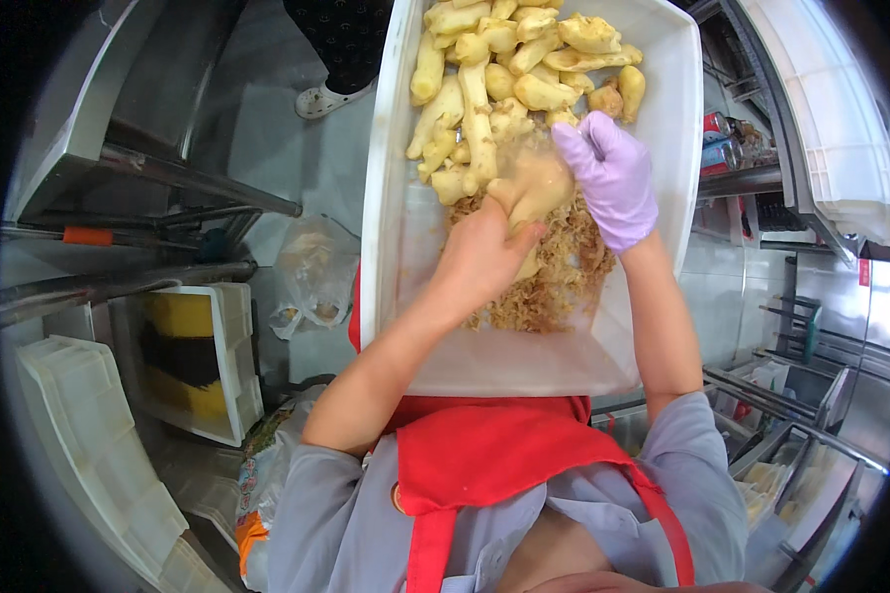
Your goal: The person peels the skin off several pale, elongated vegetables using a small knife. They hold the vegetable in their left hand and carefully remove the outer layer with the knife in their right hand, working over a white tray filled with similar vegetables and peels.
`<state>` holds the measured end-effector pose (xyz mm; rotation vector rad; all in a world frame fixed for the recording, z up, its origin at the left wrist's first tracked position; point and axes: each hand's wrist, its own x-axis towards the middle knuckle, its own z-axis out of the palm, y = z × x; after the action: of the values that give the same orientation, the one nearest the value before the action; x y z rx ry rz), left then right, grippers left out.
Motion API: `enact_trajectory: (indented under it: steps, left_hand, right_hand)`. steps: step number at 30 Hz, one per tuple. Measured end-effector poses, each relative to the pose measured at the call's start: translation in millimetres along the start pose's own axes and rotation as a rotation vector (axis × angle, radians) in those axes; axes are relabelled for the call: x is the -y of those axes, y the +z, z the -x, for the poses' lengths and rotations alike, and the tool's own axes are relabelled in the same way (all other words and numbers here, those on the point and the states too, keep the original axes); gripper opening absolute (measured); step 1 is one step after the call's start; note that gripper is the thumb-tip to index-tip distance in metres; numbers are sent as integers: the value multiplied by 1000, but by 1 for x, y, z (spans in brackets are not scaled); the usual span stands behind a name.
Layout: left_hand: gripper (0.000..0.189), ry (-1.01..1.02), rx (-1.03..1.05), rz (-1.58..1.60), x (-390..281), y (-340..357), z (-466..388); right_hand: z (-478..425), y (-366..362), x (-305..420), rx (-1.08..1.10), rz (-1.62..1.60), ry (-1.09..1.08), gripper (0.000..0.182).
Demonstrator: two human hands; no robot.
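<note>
A white plastic tub (374, 244) lies before me. Peeled yellow ginger roots (478, 111) are heaped in its far part, and a pile of brown ginger peelings (556, 293) covers its middle. My left hand (486, 256), bare, grips a large piece of ginger root (538, 189) over the peelings. To its right, my right hand (612, 178) wears a purple glove, its fingers bent close to the far end of that piece. The area by its fingertips is blurred, and whether they hold a small tool cannot be told.
A person's leg and white clog (326, 101) are beyond the tub on the left. A clear plastic bag (313, 274) lies on the floor. Metal racks and white plastic bins (89, 430) stand at left; at right are shelves with cans (716, 156) and more containers.
</note>
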<state>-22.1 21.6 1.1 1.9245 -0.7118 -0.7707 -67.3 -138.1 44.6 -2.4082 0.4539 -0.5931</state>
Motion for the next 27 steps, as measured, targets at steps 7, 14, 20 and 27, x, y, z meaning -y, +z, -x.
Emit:
enact_trajectory:
  steps: [7,14,20,27]
  left_hand:
    - [43,83,-124,-139,2,-3,-2]
    - [38,36,-120,-248,-4,0,0]
    - [40,26,-124,-253,-4,3,5]
    - [43,56,63,139,7,-1,-1]
  right_hand:
    - [-5,2,7,-37,49,-31,36]
    - [-8,-3,-4,-105,293,-22,35]
    - [-4,-4,0,-16,97,50,37]
    - [-7,-1,-4,-3,-468,180,39]
